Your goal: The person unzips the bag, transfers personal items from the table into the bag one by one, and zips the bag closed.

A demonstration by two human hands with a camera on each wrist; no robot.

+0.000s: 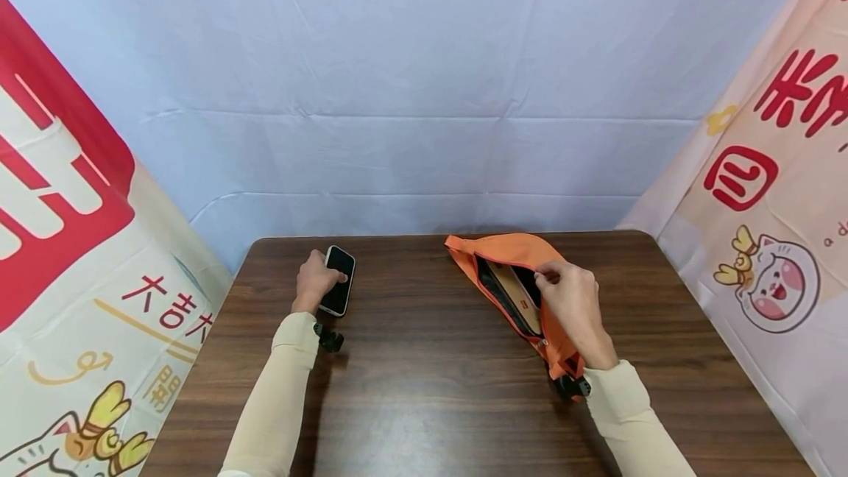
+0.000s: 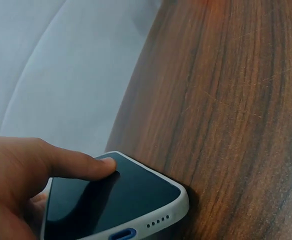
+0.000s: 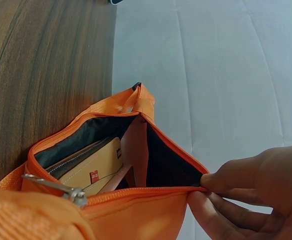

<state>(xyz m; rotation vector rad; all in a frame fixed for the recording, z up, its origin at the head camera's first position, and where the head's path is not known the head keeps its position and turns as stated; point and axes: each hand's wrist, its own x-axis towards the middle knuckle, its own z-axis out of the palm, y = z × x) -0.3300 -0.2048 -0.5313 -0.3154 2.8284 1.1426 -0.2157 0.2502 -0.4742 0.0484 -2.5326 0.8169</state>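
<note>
A smartphone (image 1: 337,282) with a dark screen and a pale case is at the table's far left. My left hand (image 1: 316,282) grips it by its left side, and the thumb (image 2: 103,169) lies across the screen. On the right is an orange waist bag (image 1: 520,243) with its zipper undone. At the bag's mouth, my right hand (image 1: 575,302) pinches the zipped edge between thumb and fingers, pulling the opening wide. Inside the dark lining sits a tan wallet (image 3: 98,170) with a small red label. The zipper pull (image 3: 75,194) hangs at the near end of the opening.
The brown wooden table (image 1: 411,359) ends at a pale cloth backdrop (image 1: 397,153). Printed cloths with red lettering hang on the left (image 1: 59,256) and right (image 1: 762,190). Small black devices are strapped at both wrists.
</note>
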